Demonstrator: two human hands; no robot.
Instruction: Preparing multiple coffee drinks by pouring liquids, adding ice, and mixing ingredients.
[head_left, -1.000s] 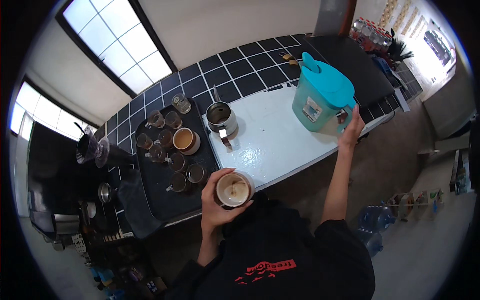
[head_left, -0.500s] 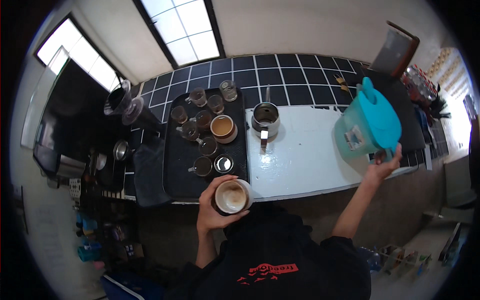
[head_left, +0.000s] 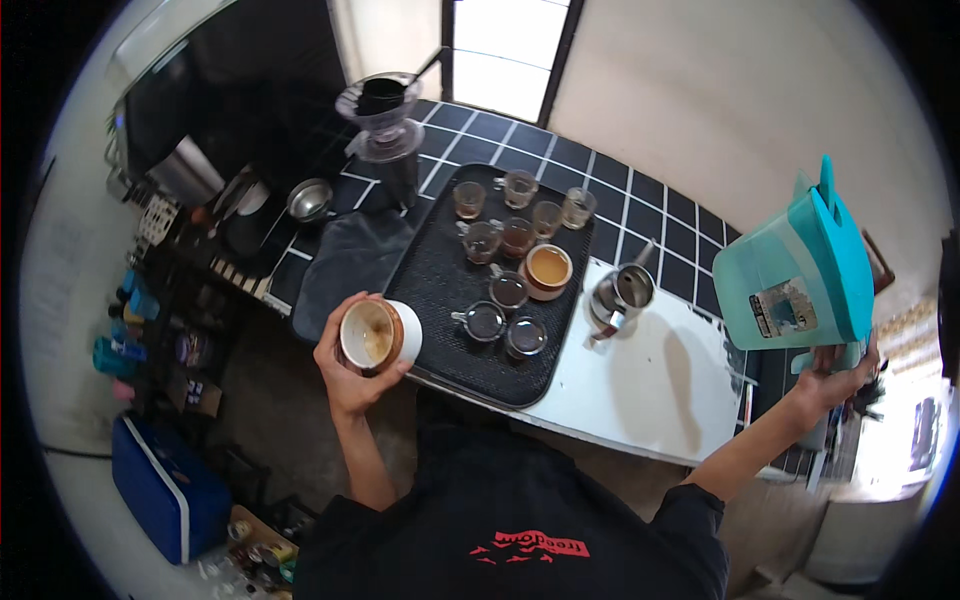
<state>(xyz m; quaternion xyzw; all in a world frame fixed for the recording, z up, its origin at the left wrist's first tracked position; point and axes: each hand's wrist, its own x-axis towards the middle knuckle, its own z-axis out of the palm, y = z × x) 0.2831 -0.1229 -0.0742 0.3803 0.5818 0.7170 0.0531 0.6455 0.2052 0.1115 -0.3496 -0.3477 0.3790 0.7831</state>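
In my left hand (head_left: 342, 372), fingers wrapped round it, is a white cup (head_left: 408, 338) with a brown outer band, tilted so that its coffee-stained inside shows. My right hand (head_left: 838, 386) grips the handle of a translucent teal water pitcher (head_left: 735, 290) with a solid teal lid, held up in the air at the right. Beside the left hand lies a black tray (head_left: 440, 340). Several small glass cups (head_left: 484, 321) with dark or clear contents stand on it, along with a white-and-brown cup (head_left: 549, 267) of amber liquid.
A metal pot (head_left: 632, 288) with a handle stands on the white board (head_left: 640, 405) right of the tray. Behind the tray's left side is a dripper (head_left: 380, 110) on a dark base. A grey cloth (head_left: 350, 262) and metal bowl (head_left: 309, 200) lie left; a blue cooler (head_left: 155, 490) is below.
The view has turned left. My right hand has lifted the pitcher off the white board. My left hand has carried the cup to the left, toward the tray's near left corner.
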